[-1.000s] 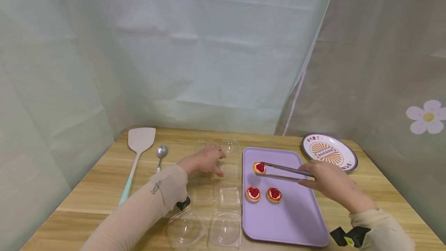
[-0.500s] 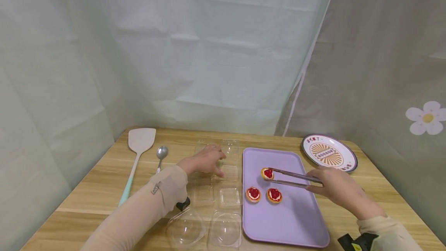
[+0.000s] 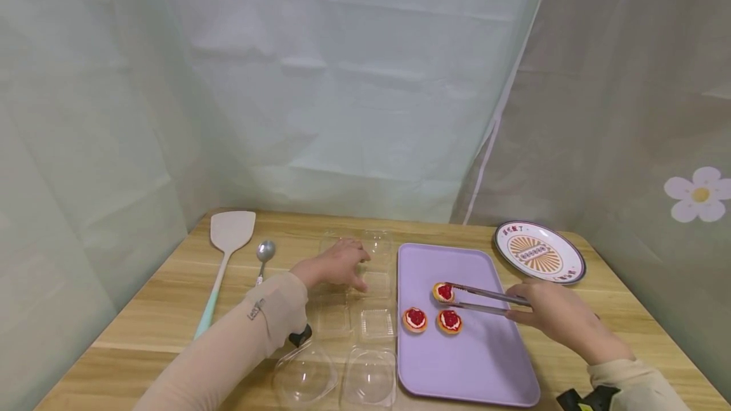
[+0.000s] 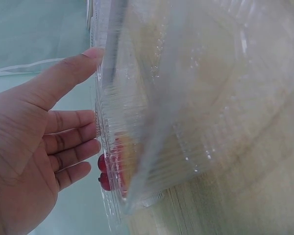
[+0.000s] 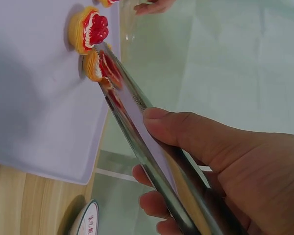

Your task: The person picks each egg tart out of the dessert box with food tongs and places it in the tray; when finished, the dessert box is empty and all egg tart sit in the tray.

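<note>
My right hand [image 3: 562, 316] grips metal tongs [image 3: 482, 292], thumb on one arm and fingers around the other. Between the tong tips is a small red-topped tart [image 3: 443, 292], low over or on the lilac tray [image 3: 468, 366]; the gap beneath it cannot be judged. Two similar tarts [image 3: 415, 319] [image 3: 450, 321] sit nearer on that tray. Over the clear plastic clamshell boxes [image 3: 377, 322], my left hand [image 3: 339, 263] has its thumb and fingers spread apart. The left wrist view has the fingertips at the box edge, with red berries [image 4: 104, 171] showing there.
A patterned plate [image 3: 539, 251] lies behind the tray to the right. At left are a spatula [image 3: 231, 230] with a mint handle and a metal spoon [image 3: 265, 250]. Clear domed lids [image 3: 368, 373] stand open at the front. Cloth [image 3: 331, 113] hangs around the table.
My right hand has brought the tongs and tart rightward and nearer across the tray, close behind the other two tarts. My left hand has stayed put.
</note>
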Tool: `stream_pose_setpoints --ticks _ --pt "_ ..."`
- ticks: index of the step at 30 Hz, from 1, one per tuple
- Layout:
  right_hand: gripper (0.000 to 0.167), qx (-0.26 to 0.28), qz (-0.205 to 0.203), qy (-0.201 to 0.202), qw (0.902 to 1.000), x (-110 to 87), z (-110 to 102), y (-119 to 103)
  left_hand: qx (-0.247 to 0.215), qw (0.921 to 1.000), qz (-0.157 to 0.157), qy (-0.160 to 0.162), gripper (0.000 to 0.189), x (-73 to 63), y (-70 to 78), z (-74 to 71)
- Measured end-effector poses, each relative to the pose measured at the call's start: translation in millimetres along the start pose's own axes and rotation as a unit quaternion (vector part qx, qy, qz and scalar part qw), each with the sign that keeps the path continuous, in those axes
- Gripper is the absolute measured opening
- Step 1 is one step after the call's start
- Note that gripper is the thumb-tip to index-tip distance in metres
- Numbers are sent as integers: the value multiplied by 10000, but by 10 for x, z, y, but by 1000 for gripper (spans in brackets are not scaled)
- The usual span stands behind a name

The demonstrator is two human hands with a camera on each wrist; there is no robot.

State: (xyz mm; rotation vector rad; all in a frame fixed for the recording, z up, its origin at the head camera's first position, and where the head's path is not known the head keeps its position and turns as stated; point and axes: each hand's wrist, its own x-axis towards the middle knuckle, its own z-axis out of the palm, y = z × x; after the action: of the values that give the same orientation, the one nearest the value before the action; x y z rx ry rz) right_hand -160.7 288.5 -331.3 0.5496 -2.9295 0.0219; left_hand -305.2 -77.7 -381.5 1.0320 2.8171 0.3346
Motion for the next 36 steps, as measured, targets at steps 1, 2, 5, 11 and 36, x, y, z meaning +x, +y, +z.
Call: stream_pose_setpoints --ticks 1,2,5,11,36 --pt "26 -38 6 5 10000 0 7 2 -9 10000 -2 8 66 -2 0 -1" --pt "27 -73 16 9 10000 1 11 2 3 10000 -3 15 66 -4 -1 -2" --pt "28 -124 61 -1 9999 0 23 4 28 10000 5 34 66 -8 -3 -3" --pt "29 -76 173 5 9998 -29 27 4 43 10000 16 59 66 -20 -2 -2" --pt "31 364 397 351 9979 -88 -176 -29 -333 9986 -275 318 73 -159 -22 -113"
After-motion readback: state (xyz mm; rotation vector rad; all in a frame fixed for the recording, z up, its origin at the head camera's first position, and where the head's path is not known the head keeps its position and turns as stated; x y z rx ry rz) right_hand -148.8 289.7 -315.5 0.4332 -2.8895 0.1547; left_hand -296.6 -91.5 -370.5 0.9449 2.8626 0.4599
